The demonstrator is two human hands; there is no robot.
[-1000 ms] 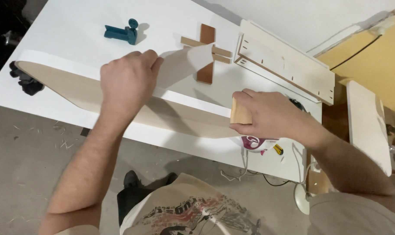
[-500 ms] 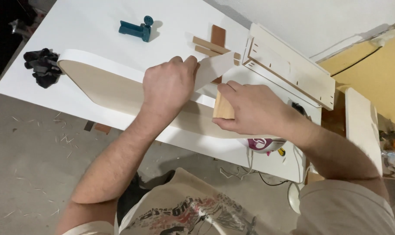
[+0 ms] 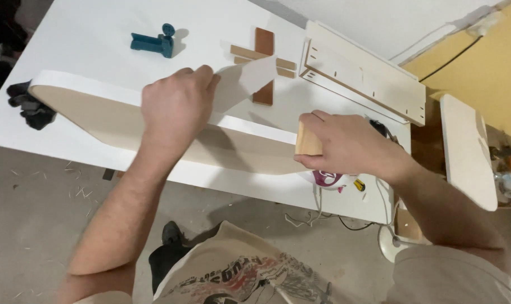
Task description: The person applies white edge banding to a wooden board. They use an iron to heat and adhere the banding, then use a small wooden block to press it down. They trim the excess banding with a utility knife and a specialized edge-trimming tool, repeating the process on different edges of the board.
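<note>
Left hand (image 3: 176, 107) clenching, steadying curved board (image 3: 126, 121) standing on edge along near side of white table (image 3: 86, 28). Right hand (image 3: 351, 146) gripping wooden block (image 3: 307, 139), pressing against board's right end. Risk: board tipping if steadying grip slackens.

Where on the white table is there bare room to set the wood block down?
Bare patches: the white table left of the blue clamp, and between the clamp and the crossed wood strips. Crowded: the right end, with the slotted white panels, right hand and wood block.
</note>
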